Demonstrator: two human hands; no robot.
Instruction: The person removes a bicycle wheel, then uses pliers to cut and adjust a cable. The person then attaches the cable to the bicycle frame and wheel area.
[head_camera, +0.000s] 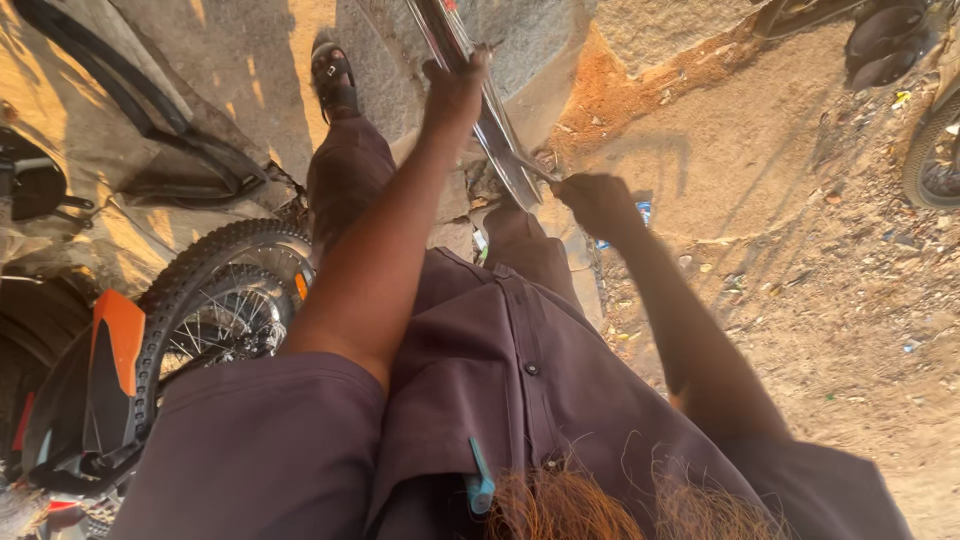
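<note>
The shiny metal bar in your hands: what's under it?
Under the metal bar lie grey stone slabs and orange dirt. The left hand grips it high, the right hand near its lower end; the tip's resting spot is hidden.

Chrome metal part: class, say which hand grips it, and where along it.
The left hand grips the long chrome metal part near its upper end. The right hand grips something thin at its lower end.

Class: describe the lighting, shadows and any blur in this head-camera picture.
Head view: warm, low sunlight colours the sandy ground orange; long shadows cross it; glare streaks the shiny chrome metal tube; the right hand is slightly motion-blurred; wide-angle distortion bends the edges.
</note>
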